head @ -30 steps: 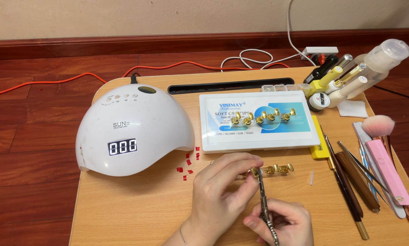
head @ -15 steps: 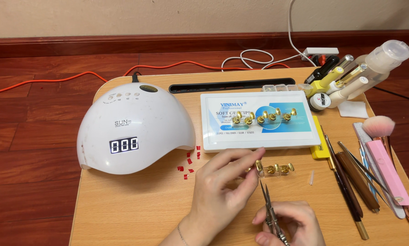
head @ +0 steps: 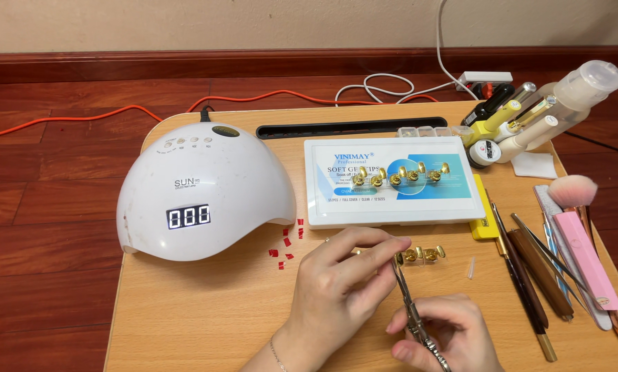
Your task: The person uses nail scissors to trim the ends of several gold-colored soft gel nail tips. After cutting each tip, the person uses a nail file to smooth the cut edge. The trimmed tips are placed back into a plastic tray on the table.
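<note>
Pinching slim metal tweezers [head: 409, 303], the right hand [head: 447, 334] aims their tip at gold nail-tip holders [head: 419, 255] on the wooden table [head: 206, 317]. Beside them, the left hand [head: 340, 279] curls, fingertips pressed together. Behind lies a flat white box [head: 395, 180] with a blue label.

Lamp [head: 202, 189] left of box [head: 395, 182]; tools [head: 543, 275] right.

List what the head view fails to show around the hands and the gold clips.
- Right hand: its lower part is cut off by the bottom edge.
- Tweezers: the rear end is hidden in that hand's grip.
- Gold clips: too small to tell what the tweezer tip grips.
- Left hand: its fingers hide whatever they pinch.
</note>
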